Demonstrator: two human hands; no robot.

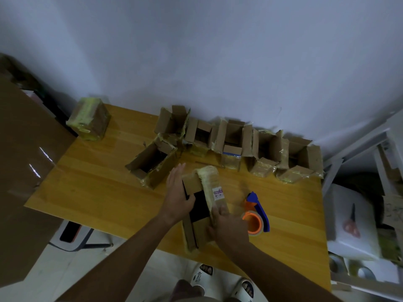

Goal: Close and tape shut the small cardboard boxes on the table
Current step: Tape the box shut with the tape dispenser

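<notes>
A person stands at the near edge of a wooden table (91,182) and looks down at a small cardboard box (201,205) lying between both hands. The box's long axis runs away from the person, from the table's near edge toward the wall. Its top is not yet shut: a dark opening shows between the flaps.

The left hand (177,192) lies flat against the box's left side, fingers straight and pointing away, thumb on the left flap. The right hand (229,223) rests on the near right part of the box, pressing the long right flap (212,186), which carries old yellowed tape and a small label. Its fingers look loosely bent; whether they pinch the flap cannot be told.

A blue and orange tape dispenser (256,212) lies just beside the right hand, so that hand is the nearer one for taping.

Behind stand open boxes (231,138) in a row, and one taped box (89,118) at the far left corner.
</notes>
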